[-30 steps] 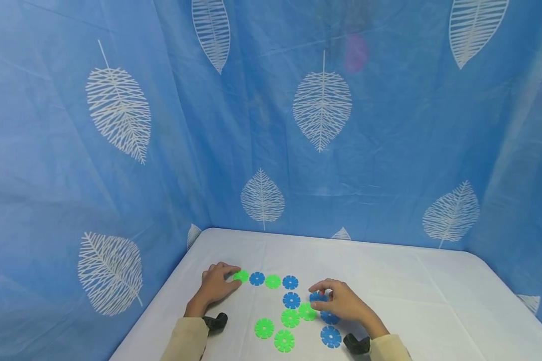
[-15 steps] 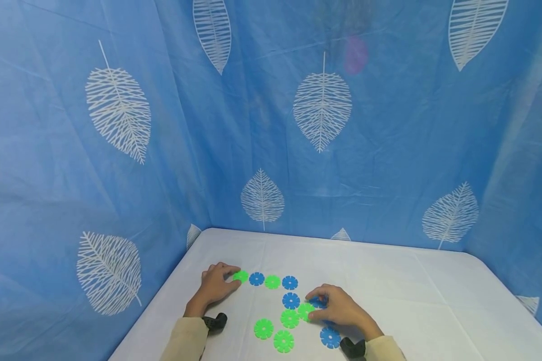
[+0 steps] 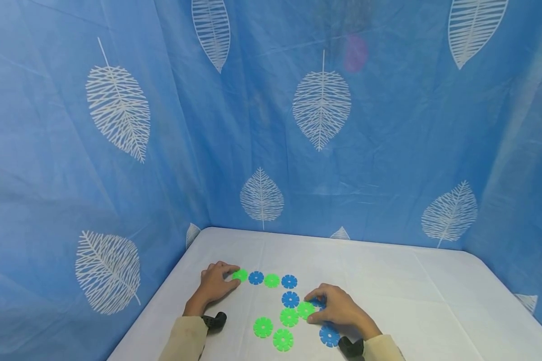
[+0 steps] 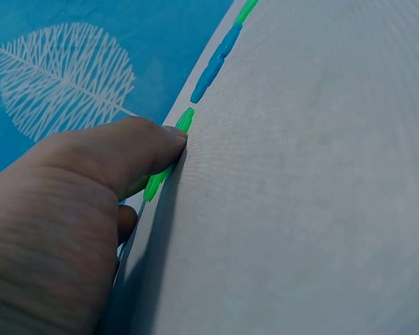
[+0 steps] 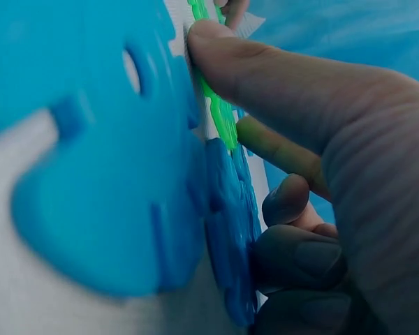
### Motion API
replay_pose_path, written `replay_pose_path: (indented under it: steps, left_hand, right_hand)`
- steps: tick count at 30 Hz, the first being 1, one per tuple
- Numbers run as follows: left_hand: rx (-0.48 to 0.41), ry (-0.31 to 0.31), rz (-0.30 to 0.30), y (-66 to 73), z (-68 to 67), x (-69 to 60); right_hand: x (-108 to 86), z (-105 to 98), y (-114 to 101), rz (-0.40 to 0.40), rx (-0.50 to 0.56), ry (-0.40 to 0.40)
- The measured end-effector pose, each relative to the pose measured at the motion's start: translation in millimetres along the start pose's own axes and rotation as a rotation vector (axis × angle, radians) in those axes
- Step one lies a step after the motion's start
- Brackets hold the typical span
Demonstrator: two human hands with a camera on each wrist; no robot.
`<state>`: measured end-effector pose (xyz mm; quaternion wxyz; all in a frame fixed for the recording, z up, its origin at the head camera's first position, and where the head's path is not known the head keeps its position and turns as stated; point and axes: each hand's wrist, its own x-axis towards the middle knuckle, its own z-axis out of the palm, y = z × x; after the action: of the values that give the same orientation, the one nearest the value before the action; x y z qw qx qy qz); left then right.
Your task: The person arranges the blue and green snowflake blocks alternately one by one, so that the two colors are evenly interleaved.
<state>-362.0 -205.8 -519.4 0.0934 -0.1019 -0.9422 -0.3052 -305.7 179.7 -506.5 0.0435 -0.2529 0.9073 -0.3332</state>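
Observation:
At the left end of a row of flat notched plastic discs, my left hand [image 3: 214, 283] pinches a green disc [image 3: 241, 275] by its edges, between thumb and forefinger. The left wrist view shows this green disc [image 4: 186, 120] lying low against the cloth under the thumb. My right hand [image 3: 339, 307] holds another green disc [image 3: 304, 310] between thumb and forefinger, flat on the table. In the right wrist view its other fingers curl beside blue discs [image 5: 227, 223]. That hand partly hides the blue discs under it.
More discs lie flat: a blue one [image 3: 256, 278], a green one [image 3: 272, 281] and a blue one [image 3: 289, 282] along the back row. Loose green discs [image 3: 263, 327] lie nearer the front on the white-covered table [image 3: 415, 301]. Blue leaf-patterned curtain [image 3: 370, 190] stands behind.
My right hand has come left and down from above the discs, and its thumb and forefinger now take the green disc by its edges. The left hand has stayed in place.

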Motion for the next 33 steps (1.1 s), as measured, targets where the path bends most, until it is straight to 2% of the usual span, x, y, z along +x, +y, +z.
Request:
replay_pose_path:
  steps: [13, 21, 27, 33]
  left_hand:
    - [0.006, 0.003, -0.009, -1.1, 1.4, -2.3]
    - [0.001, 0.005, -0.017, 1.4, -1.3, -0.7]
    - [0.003, 0.011, 0.005, 1.1, -1.4, -0.2]
    - [-0.003, 0.007, -0.007, -1.0, 0.1, 2.6]
  right_hand:
    - [-1.3, 0.3, -4.0, 0.001, 0.006, -0.025]
    - [0.3, -2.6, -4.5, -0.018, 0.001, -0.017]
    - [1.6, -3.2, -5.4, -0.026, -0.008, -0.005]
    - [1.9, -2.3, -2.9, -0.027, 0.027, -0.002]
